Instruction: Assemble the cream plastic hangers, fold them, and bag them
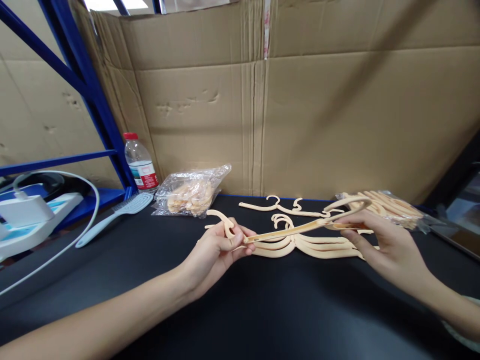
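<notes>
A beige plastic clothes hanger (287, 232) is held up between both hands, its hollow side facing me and its large hook toward the right. My left hand (215, 250) has its fingers closed around the hanger's left end and a small curved hook piece (220, 218). Whether the two parts are joined there is hidden by the fingers. My right hand (392, 245) grips the hanger on the right, just below the large hook. Behind and below it, several similar hangers (275, 251) lie stacked on the black table (240, 320).
Farther back lie another hanger (257, 207) and a small loose hook (297, 204). Plastic bags of beige pieces (191, 195) and hangers (390, 207) flank them. At left are a bottle (140, 165), a hairbrush (120, 215) and a power strip (48, 220) with a white cable. Cardboard (202, 115) stands behind.
</notes>
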The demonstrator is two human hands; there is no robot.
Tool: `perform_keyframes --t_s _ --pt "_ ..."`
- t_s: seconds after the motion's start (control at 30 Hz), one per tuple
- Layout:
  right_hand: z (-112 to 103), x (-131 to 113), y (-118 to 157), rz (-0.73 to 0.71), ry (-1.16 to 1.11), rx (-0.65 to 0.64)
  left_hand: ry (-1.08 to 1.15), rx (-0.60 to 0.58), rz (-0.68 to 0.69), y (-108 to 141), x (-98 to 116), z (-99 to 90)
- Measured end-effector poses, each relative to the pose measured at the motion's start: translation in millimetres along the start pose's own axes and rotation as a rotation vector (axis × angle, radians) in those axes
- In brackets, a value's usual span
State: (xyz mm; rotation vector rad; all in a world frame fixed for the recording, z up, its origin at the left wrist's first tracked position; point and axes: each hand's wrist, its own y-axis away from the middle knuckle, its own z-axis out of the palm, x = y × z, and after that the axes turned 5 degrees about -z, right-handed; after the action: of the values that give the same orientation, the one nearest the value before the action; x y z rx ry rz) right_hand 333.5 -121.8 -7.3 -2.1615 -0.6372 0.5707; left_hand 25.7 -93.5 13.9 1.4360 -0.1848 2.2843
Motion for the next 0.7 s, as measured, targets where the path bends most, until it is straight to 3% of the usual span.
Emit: perform_keyframes --t_s 0.43,0.7 --pt "-1 -9 -1 -0.053 0.020 -0.004 -0.112 0.040 0.071 1 -3 -0.1" --pt "-3 -22 -4 -0.177 0.197 -0.020 -0.064 0.097 0.157 -3 -8 -3.3"
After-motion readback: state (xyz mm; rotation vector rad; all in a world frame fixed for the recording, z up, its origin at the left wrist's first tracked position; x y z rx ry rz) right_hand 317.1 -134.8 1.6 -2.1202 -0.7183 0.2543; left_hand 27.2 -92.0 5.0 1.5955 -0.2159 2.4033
